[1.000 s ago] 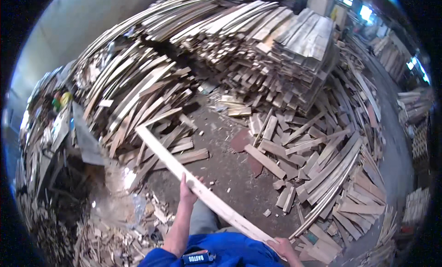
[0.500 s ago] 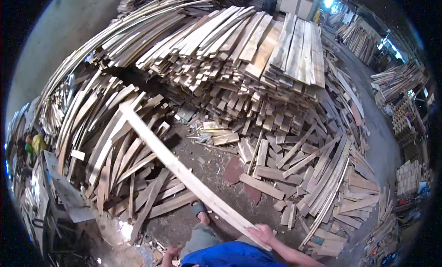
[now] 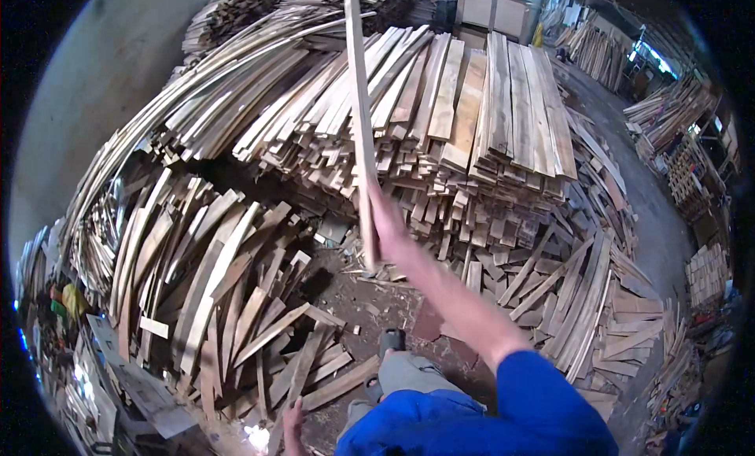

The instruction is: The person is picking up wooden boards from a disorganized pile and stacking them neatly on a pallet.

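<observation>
Our right hand (image 3: 387,220) grips a long plank (image 3: 359,118) pointing far; our left hand (image 3: 292,424) hangs near, fingers loosely open, holding nothing.

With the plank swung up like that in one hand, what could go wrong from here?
The right hand alone grips the long plank near its lower end, so it may tip or slip from that grip. The left hand hangs free, giving no support. Loose boards lie around the foot, a likely trip hazard.
</observation>
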{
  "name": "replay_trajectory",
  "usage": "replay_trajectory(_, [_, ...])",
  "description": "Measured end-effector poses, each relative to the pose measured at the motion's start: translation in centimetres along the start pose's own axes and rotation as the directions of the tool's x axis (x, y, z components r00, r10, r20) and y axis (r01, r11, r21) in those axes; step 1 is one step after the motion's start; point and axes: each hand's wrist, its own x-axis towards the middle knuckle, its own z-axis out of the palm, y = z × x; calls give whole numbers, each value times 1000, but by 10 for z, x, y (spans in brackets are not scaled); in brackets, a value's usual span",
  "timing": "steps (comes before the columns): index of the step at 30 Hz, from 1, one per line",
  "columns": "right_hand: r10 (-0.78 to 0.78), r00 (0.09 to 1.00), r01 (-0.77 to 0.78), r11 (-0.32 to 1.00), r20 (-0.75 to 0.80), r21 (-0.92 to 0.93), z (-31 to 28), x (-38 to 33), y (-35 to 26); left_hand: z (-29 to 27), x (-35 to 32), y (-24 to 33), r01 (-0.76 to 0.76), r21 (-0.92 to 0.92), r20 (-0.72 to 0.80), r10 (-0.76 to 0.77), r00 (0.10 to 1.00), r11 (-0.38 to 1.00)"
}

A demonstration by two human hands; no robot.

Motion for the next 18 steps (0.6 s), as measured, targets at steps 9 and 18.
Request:
replay_trajectory(9, [-320,945,288,723,65,-628,16,240,-15,-221,40,39,-463,320,-15,493,870,826])
replay_trajectory(18, [360,933,-183,509,15,-841,-331,-85,359,-399,39,118,-99,381,74,77,994,919])
